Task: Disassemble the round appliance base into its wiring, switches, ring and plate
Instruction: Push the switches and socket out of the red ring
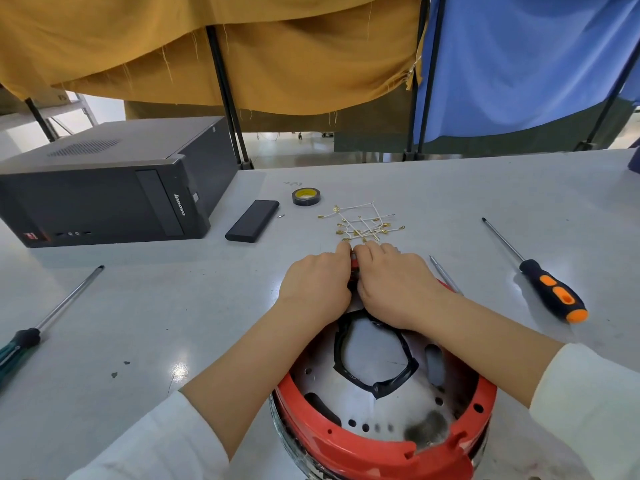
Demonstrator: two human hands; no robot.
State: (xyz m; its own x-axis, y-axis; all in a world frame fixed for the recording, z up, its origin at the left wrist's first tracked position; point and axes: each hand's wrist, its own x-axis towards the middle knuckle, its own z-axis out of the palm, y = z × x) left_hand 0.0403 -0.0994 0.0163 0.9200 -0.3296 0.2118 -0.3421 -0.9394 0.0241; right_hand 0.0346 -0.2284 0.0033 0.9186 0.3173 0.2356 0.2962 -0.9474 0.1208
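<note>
Left hand (317, 284) and right hand (394, 285) pressed together at the far rim of the round appliance base (381, 410), fingers curled and pinching a small red part (354, 262) between them; what the part is, too hidden to tell. Base at the near edge of the grey table (138, 306), open side up, between the two forearms. Inside the base: a red ring (346, 441) running round the wall, a pale metal plate (377, 362) with holes and slots as the floor, and a black taped loop of wiring (377, 382) lying on that plate. Just beyond the fingertips, a loose heap of white wires with brass terminals (362, 223) on the table. Right of the hands, a thin metal tool (445, 273), then an orange-and-black screwdriver (540, 275). Farther back, a roll of black tape (306, 196) and a flat black case (252, 220). Far left, a second screwdriver (48, 320) and a black computer tower (107, 188) lying on its side.
</note>
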